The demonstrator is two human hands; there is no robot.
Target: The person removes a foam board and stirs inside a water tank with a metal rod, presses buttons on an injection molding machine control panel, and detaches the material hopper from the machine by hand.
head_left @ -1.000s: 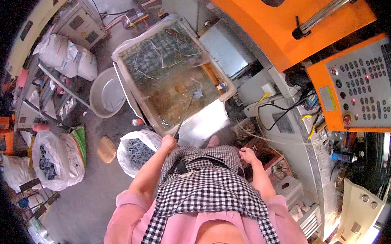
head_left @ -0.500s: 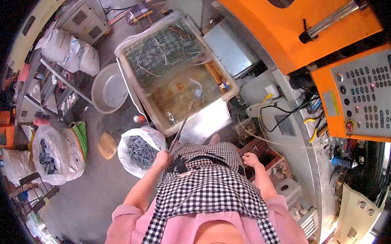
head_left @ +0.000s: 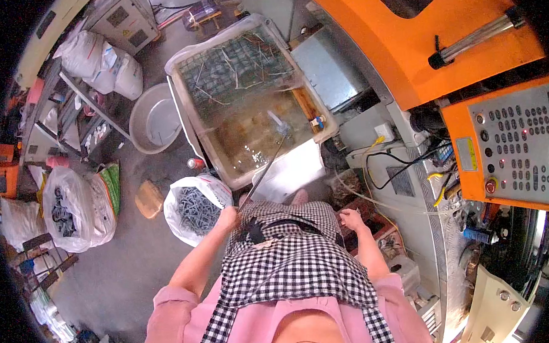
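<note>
My left hand [head_left: 228,219] is closed around a thin dark rod [head_left: 263,174], which slants up over the near rim of a large water-filled tub [head_left: 192,123]. At the rod's far end a small pale grey piece [head_left: 278,123] shows in the murky brown water; whether the rod holds it or only touches it is unclear. My right hand [head_left: 351,219] hangs beside the checked apron with curled fingers, and what they hold, if anything, is hidden. Close to my left hand stands a white bag [head_left: 174,220] full of grey plastic parts [head_left: 199,210].
A dark mesh [head_left: 233,66] with pale sticks covers the tub's far half. On the left are a round basin [head_left: 139,125], another bag of parts [head_left: 75,232] and a red can [head_left: 194,163]. An orange machine [head_left: 398,62] with a control panel [head_left: 512,143] stands right.
The view has shifted slightly. The rod's far end and the pale grey piece sit a little farther up and right in the picture. Both hands stay nearly where they were.
</note>
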